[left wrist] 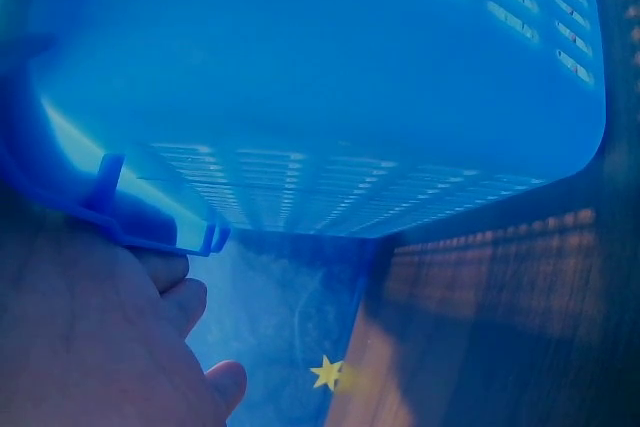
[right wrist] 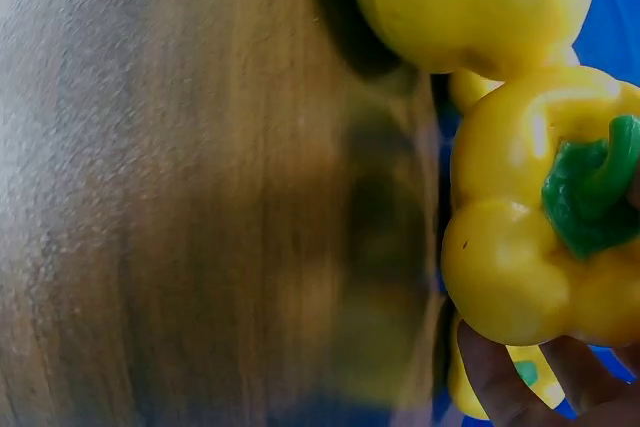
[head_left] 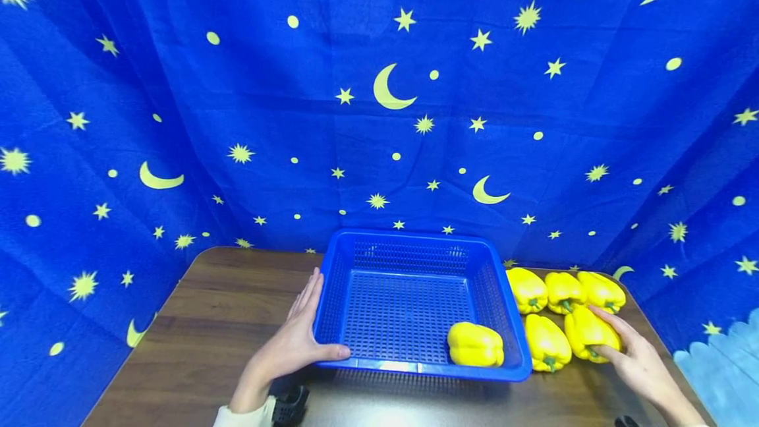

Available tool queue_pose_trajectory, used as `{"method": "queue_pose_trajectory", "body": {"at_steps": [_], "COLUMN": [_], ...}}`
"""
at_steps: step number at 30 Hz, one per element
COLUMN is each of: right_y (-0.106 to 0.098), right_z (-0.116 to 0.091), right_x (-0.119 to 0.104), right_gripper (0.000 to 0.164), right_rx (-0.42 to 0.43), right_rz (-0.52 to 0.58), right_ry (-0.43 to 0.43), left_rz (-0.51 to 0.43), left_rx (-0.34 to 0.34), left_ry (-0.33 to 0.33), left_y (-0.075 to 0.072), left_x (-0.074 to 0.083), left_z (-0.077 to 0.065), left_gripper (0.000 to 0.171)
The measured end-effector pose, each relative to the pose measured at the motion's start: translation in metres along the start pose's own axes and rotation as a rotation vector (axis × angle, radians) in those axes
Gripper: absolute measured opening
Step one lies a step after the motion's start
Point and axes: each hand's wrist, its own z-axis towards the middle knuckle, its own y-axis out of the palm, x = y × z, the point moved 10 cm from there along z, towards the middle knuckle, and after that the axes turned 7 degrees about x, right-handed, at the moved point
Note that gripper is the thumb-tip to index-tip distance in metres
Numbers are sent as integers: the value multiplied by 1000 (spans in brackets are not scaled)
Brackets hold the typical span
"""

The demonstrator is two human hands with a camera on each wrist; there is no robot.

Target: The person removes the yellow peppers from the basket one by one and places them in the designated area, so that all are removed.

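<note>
A blue plastic basket [head_left: 409, 366] with slotted walls stands on the table, one yellow bell pepper [head_left: 476, 344] lying in its front right corner. My left hand [head_left: 296, 338] holds the basket's front left corner, thumb on the front rim, fingers along the outside of the left wall. In the left wrist view, fingertips [left wrist: 228, 383] show below the rim. To the right of the basket, my right hand [head_left: 637, 358] grips another yellow bell pepper [head_left: 584, 331], also large in the right wrist view with its green stem. Part of that hand is cut off there.
Several more yellow bell peppers [head_left: 547, 342] sit close together between the basket's right wall and the table's right edge. Behind the wooden table [head_left: 237, 312] hangs a blue curtain [head_left: 296, 97] with stars and moons. Light blue scalloped fabric [head_left: 726, 368] shows at the far right.
</note>
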Motion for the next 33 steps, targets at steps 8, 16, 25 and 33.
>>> {"method": "queue_pose_trajectory", "body": {"at_steps": [8, 16, 25, 33], "right_y": [8, 15, 15, 16], "right_z": [-2, -3, -5, -7], "right_x": [7, 12, 12, 13], "right_gripper": [64, 64, 70, 65], "right_rx": [-32, -54, -54, -69], "right_rz": [-13, 37, 94, 74], "right_ry": [36, 42, 18, 41], "left_rz": [0, 4, 3, -9], "left_rx": [4, -10, -19, -16], "left_ry": [-1, -25, -28, -27], "left_y": [-2, -1, 0, 0], "left_x": [-1, -1, -1, -1], "left_z": [0, 0, 2, 1], "left_gripper": [136, 135, 135, 135]}}
